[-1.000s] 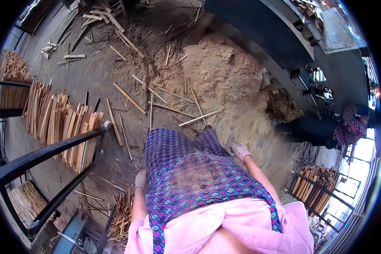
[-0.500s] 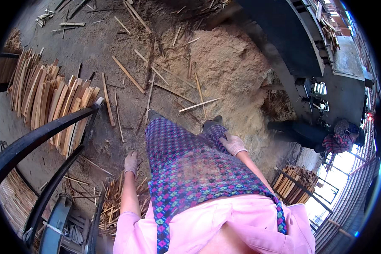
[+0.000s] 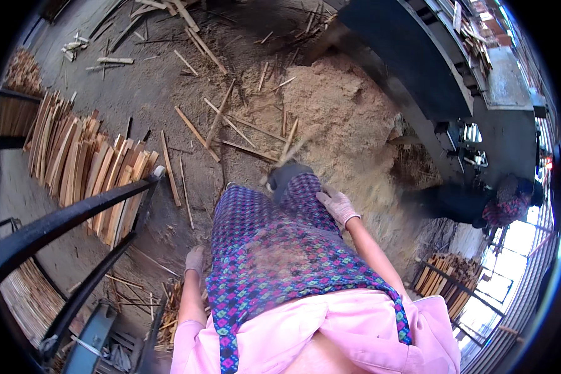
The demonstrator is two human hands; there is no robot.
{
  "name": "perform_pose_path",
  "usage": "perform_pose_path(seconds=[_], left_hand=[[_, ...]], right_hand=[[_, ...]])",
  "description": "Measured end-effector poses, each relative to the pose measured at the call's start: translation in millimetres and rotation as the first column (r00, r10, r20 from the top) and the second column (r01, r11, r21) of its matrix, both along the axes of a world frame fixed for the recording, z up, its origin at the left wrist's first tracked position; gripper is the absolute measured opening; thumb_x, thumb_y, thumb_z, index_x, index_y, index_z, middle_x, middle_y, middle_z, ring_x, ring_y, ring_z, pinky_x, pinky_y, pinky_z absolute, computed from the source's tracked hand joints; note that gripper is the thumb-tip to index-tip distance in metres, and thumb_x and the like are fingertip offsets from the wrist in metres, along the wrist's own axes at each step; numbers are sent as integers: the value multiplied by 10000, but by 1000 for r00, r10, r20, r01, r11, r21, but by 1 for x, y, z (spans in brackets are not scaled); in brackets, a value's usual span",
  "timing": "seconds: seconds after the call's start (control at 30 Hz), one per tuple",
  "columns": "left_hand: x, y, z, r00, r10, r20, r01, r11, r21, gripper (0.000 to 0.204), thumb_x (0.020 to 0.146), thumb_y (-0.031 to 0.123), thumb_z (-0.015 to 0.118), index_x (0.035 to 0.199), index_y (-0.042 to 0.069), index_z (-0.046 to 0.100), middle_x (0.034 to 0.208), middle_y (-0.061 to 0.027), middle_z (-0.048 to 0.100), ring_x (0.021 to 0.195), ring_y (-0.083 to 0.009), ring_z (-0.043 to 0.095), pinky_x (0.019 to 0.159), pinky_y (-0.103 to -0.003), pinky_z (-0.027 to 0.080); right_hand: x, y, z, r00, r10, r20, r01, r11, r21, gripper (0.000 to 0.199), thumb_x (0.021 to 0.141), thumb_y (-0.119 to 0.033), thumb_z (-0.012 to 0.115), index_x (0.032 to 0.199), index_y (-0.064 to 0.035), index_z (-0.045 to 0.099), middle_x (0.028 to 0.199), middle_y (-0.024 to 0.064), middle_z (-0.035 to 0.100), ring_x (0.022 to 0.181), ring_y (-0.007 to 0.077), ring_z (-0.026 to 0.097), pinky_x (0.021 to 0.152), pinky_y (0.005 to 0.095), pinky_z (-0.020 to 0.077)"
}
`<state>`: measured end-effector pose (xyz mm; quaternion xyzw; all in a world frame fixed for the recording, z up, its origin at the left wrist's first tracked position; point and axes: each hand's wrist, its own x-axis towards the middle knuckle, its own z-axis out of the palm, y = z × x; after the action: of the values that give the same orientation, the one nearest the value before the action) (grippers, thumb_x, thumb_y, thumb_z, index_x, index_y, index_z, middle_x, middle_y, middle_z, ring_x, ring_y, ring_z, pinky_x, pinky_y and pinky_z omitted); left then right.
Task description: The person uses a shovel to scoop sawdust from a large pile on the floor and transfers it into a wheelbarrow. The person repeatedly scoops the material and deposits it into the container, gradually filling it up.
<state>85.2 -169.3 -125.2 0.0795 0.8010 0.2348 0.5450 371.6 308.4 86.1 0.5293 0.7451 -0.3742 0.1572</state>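
My left hand (image 3: 194,258), in a pale glove, hangs beside my patterned purple apron (image 3: 280,243) on the left. Its fingers look loosely extended and nothing shows in them. My right hand (image 3: 337,206), also gloved, is at the apron's right edge with thumb and fingers apart, holding nothing. Whether it touches the cloth is hard to tell. One dark shoe (image 3: 288,174) shows ahead of the apron, blurred by motion, among thin wood strips (image 3: 252,151) on the dusty ground.
A dark metal rack (image 3: 75,212) and a stack of wood slats (image 3: 100,168) stand on the left. Ahead rises a sawdust heap (image 3: 330,100), beside a large dark machine (image 3: 411,56). Another person (image 3: 502,202) is at the right, near more bundled slats (image 3: 445,280).
I have stepped: one shoe has swung forward among the strips. The rack and slat stack have shifted right and down in view. My left hand is lower, my right slightly higher; both stay without anything.
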Motion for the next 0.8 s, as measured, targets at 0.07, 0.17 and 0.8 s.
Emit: perform_pose_path(seconds=[0.07,0.17,0.8], left_hand=[[-36,22,7,998,37,-57,-44,991,-127,467,927,341,551,1233,14,685,1071,-179,719,1003,-271,674,895,-367,512],[-95,79,31,986,-95,-134,85,993,-79,431,969,342,519,1211,20,672,988,-114,704,826,-195,628,740,-354,500],[-98,268,113,986,-159,-51,150,978,-146,506,980,416,486,1316,74,648,1247,-235,676,1196,-370,633,992,-414,482]], right_hand=[[4,-6,-2,995,-91,-34,87,991,-99,600,966,-488,567,1386,-59,578,1323,220,637,1274,375,577,1075,411,434],[21,-17,-29,983,-181,21,180,955,-236,597,993,-490,508,1417,-73,557,1362,227,611,1312,384,543,1104,408,404],[41,231,-101,925,-374,-72,361,921,-147,328,964,-326,527,1046,-43,673,974,93,681,829,247,635,746,381,499]])
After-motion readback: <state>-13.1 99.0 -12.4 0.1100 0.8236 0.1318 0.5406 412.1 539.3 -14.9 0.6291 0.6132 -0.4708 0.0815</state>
